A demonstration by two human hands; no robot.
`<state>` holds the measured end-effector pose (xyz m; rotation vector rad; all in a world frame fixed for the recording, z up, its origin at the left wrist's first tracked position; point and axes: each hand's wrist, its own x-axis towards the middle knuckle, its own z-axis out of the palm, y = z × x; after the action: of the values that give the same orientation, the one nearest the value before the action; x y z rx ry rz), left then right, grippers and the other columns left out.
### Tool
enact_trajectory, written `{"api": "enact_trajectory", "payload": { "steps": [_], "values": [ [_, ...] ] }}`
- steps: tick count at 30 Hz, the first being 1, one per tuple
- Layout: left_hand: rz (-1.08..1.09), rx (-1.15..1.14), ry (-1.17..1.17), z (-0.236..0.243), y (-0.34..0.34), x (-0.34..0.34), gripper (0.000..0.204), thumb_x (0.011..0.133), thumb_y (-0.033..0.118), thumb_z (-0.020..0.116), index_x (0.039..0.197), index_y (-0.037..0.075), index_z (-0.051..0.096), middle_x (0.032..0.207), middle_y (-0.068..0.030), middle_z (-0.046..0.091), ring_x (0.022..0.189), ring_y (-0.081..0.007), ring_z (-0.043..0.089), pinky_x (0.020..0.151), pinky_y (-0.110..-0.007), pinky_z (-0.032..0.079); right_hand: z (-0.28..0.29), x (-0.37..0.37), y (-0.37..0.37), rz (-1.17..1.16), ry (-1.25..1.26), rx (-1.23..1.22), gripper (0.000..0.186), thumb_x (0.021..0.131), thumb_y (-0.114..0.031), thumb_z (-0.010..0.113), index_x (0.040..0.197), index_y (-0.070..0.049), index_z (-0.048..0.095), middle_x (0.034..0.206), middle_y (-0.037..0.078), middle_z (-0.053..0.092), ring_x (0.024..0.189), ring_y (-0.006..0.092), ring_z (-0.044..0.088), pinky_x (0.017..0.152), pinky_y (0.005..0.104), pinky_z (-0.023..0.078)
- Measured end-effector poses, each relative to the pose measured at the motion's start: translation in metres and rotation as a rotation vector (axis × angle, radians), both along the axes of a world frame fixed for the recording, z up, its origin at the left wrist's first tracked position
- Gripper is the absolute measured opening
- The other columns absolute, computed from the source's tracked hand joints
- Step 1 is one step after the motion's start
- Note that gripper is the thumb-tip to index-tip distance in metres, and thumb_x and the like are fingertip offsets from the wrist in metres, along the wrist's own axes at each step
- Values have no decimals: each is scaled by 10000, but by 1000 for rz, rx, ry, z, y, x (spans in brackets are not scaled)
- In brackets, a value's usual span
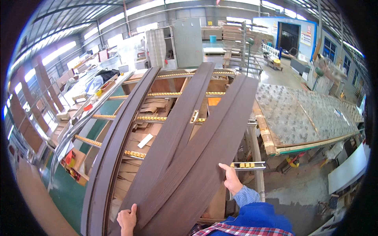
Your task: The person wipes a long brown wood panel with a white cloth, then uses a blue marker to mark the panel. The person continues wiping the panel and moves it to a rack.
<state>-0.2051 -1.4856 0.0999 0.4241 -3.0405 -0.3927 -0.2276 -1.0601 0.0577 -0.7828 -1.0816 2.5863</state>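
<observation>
A long dark brown moulded board [210,151] with a raised strip along it lies slantwise in front of me. My right hand [232,180] is closed on its right edge, thumb on top and fingers partly hidden. Low down, my left hand [126,220] is closed at the same board's left edge, thumb pointing up; its fingertips are out of sight. Beneath and to the left, a second brown board [173,133] is partly covered by the first. It has a small metal-edged cutout [194,116]. Further left rest narrow brown boards [118,145], side by side.
The boards lie across rails with yellow rollers [155,118]. Cardboard scraps [147,129] lie below the rails. At right stands a table topped with many small round rollers or balls [291,114]. A grey cabinet [187,41] and stacked boards [234,41] stand behind.
</observation>
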Motion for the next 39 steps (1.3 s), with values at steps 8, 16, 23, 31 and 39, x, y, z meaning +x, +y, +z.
{"api": "enact_trajectory", "payload": {
  "steps": [8,16,23,31,39],
  "values": [
    [60,19,17,-32,-9,-69,729,811,618,517,576,-69,588,548,-268,517,546,-402,550,557,-483,403,-32,-121,-4,132,-103,-7,243,836,-156,586,984,36,605,953,111,647,871,238,609,777,398,501],
    [57,124,-101,-26,12,-121,785,869,652,372,673,-59,642,686,-278,601,652,-415,597,643,-494,433,-43,-220,-11,135,-78,74,276,849,-118,567,1072,45,571,1044,140,623,937,255,601,823,423,495],
    [-25,253,-246,-49,23,-171,762,868,631,411,713,-79,641,727,-299,598,707,-421,612,662,-491,436,-54,-277,-1,69,-102,54,313,810,-84,597,1039,121,542,1000,202,616,876,295,616,761,427,501],
    [-115,274,-195,-98,50,-235,687,875,560,473,664,-77,620,635,-280,569,646,-444,572,651,-503,433,-102,-345,36,-63,-215,139,324,744,-74,652,997,116,580,997,170,620,876,264,597,765,387,473],
    [-123,248,-170,-110,69,-260,699,891,549,454,639,-85,606,663,-291,577,669,-441,580,644,-500,432,-100,-366,50,-79,-206,221,317,757,-79,658,1033,62,591,1006,147,626,890,252,601,775,403,485]
  ]
}}
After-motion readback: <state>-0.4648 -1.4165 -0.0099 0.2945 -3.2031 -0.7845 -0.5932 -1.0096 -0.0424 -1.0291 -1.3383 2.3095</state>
